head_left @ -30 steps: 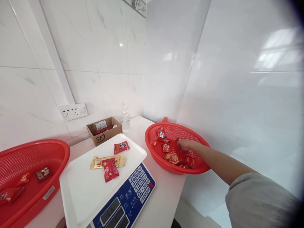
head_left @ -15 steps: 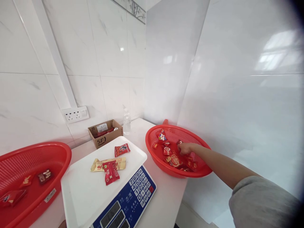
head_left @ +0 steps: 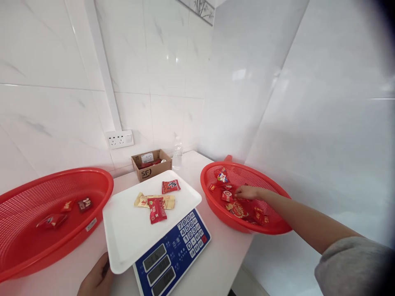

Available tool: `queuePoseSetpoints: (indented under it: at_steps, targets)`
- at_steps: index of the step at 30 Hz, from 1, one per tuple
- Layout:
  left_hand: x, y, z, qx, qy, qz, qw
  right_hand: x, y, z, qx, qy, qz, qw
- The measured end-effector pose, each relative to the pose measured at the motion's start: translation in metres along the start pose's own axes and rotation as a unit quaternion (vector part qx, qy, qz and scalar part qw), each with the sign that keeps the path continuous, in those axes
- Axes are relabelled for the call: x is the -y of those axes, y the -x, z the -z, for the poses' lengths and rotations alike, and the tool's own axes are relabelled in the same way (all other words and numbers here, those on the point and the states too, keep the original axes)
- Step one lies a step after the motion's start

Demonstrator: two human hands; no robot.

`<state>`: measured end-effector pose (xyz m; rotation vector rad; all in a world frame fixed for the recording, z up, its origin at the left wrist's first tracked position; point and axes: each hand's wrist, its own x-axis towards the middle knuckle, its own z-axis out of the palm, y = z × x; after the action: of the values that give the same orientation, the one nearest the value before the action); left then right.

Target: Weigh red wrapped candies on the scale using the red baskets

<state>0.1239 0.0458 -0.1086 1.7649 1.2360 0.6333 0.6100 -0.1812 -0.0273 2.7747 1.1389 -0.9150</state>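
Observation:
My right hand [head_left: 248, 193] reaches down into the right red plastic basket [head_left: 216, 217], fingers together among red-wrapped candies. A small red packet [head_left: 227, 195] lies just left of the fingertips; what the fingers pinch, if anything, is hidden. My left hand [head_left: 97, 277] rests by the near left corner of the digital scale [head_left: 173, 250], loosely curled with a gap between thumb and fingers, fingertips partly hidden by the tray edge. On the white tray [head_left: 129, 230] lie a long gold-wrapped snack [head_left: 169, 202], a pink-red packet [head_left: 157, 211] partly over it, and a red packet [head_left: 170, 186].
The left red basket [head_left: 27, 263] holds a few packets, including a dark red one [head_left: 84, 204]. Behind the scale stand an open cardboard box [head_left: 156, 170] and a clear plastic bottle [head_left: 177, 154]. A wall socket [head_left: 120, 139] sits above; walls close off the back and right.
The view has swung left, so everything sits further right. My left hand has come further into view beside the scale. My right hand has moved slightly toward the small red packet in the basket.

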Motion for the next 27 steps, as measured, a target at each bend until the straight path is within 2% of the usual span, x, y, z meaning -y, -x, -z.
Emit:
queuePoseSetpoints:
  at_steps: [7, 13, 22, 27]
  targets:
    - [-0.007, 0.004, 0.002, 0.018, -0.008, -0.009, 1.000, 0.014, -0.002, -0.014, 0.009, -0.028, 0.002, 1.000]
    - [-0.005, 0.004, 0.002, 0.006, -0.032, -0.008, 0.999, 0.024, 0.003, -0.010, 0.009, -0.035, 0.031, 0.999]
    - [-0.003, 0.001, 0.001, 0.017, -0.047, 0.027, 0.998, 0.021, 0.025, 0.015, -0.107, -0.089, 0.016, 0.990]
    - [-0.006, 0.003, 0.001, 0.024, -0.053, 0.020, 0.998, 0.031, 0.037, 0.025, -0.181, -0.127, 0.056, 0.974]
